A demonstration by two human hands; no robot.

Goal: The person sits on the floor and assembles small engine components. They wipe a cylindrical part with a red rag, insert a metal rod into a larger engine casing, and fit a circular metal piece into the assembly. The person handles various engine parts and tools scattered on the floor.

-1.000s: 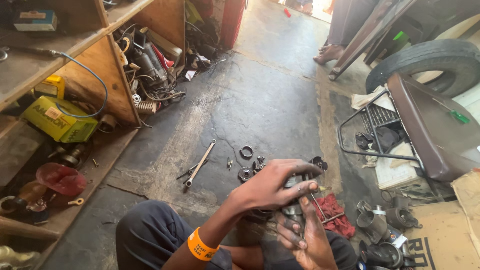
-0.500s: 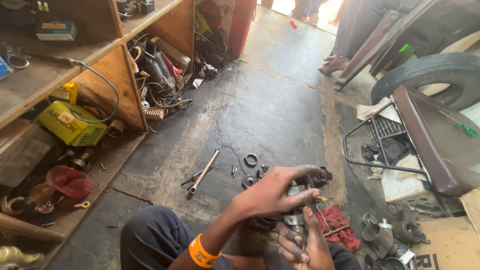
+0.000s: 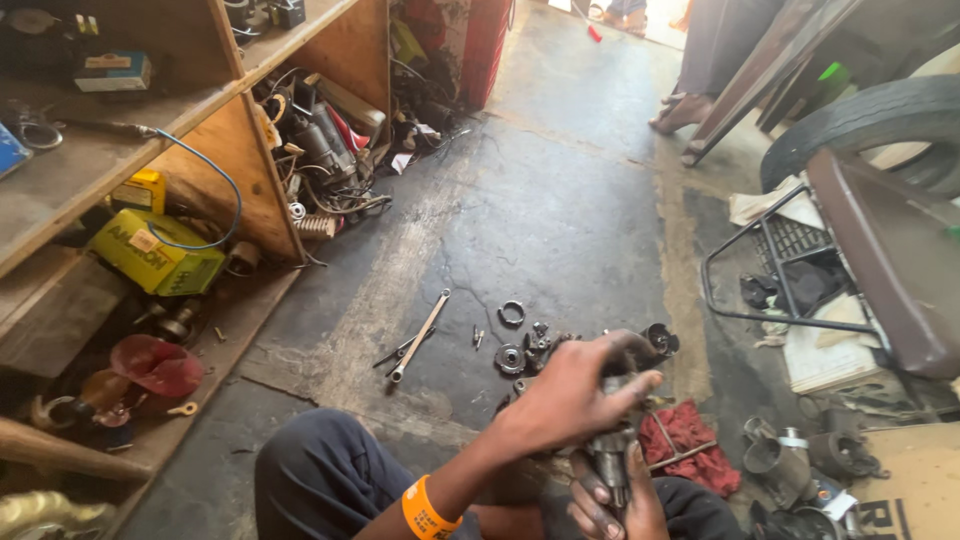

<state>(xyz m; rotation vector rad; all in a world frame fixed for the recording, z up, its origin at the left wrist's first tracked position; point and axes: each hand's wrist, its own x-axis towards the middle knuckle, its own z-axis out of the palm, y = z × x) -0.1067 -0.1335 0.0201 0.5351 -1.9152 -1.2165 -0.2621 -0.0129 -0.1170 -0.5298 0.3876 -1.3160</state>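
Greasy metal shaft (image 3: 612,455) sat clamped between my left hand (image 3: 570,395) above and right hand (image 3: 610,500) below; a slip risked scattering the rings (image 3: 512,313) just beyond.

A worker in dark navy trousers (image 3: 320,470), bare-armed, with an orange wristband (image 3: 428,510) on the left wrist; both hands are ungloved and grease-marked.
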